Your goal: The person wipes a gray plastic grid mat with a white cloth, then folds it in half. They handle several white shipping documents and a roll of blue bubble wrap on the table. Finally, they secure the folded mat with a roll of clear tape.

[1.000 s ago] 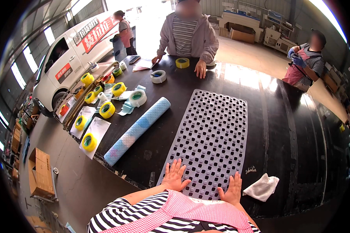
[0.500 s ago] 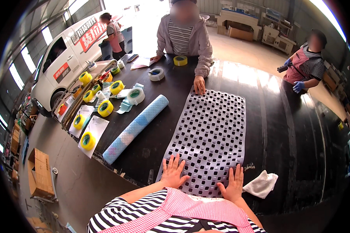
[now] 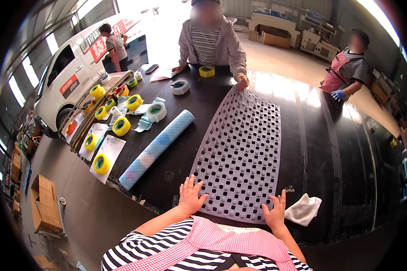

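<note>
Mat (image 3: pixel 239 156) lies by the near edge of the bench (image 3: pixel 321 162), left hand (image 3: pixel 190 198) and right hand (image 3: pixel 275 214) spread at its near corners, neither grip pinching, and a co-worker's hand (image 3: pixel 243 81) holding up its far-left corner, so an uneven pull there could skew or slide it.

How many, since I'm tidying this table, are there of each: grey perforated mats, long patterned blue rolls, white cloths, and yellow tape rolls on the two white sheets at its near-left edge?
Grey perforated mat: 1
Long patterned blue roll: 1
White cloth: 1
Yellow tape rolls on those sheets: 2
Total: 5
</note>
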Demonstrator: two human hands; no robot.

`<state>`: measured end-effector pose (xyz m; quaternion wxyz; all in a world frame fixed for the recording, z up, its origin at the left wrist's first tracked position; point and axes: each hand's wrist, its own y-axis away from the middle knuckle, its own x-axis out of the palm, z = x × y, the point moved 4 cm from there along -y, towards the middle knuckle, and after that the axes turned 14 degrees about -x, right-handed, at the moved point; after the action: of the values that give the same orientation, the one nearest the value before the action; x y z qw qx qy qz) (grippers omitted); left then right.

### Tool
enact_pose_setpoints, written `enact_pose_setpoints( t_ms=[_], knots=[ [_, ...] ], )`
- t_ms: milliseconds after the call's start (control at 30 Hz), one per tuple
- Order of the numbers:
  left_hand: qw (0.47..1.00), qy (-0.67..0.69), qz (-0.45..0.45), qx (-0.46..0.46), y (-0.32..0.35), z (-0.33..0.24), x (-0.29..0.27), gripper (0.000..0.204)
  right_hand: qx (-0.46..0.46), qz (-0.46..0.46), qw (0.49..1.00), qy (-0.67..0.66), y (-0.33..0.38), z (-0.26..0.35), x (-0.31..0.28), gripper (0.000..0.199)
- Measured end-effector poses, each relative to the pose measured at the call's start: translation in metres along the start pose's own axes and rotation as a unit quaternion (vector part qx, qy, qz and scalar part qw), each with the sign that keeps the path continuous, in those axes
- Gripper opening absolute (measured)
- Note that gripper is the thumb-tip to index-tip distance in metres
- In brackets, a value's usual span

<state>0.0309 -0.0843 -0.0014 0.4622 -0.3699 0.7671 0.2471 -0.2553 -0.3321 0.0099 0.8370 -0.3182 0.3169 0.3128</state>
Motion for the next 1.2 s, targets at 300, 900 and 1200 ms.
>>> enact_pose_setpoints(
  t_ms=[300, 900, 1200],
  knots=[
    [0.997, 0.058, -0.024, -0.038, 0.002, 0.022, -0.012, 0.059, 0.009, 0.024, 1.0, 0.014, 0.006, 0.012, 0.003, 0.053],
    [0.999, 0.014, 0.009, 0.035, 0.0, 0.041, -0.024, 0.056, 0.004, 0.051, 0.994, 0.096, 0.016, 0.036, 0.031, 0.066],
    [0.96, 0.215, 0.119, 0.131, 0.001, 0.094, -0.091, 0.046, -0.044, -0.029, 0.994, 0.1, 0.005, 0.113, 0.078, 0.066]
  ],
)
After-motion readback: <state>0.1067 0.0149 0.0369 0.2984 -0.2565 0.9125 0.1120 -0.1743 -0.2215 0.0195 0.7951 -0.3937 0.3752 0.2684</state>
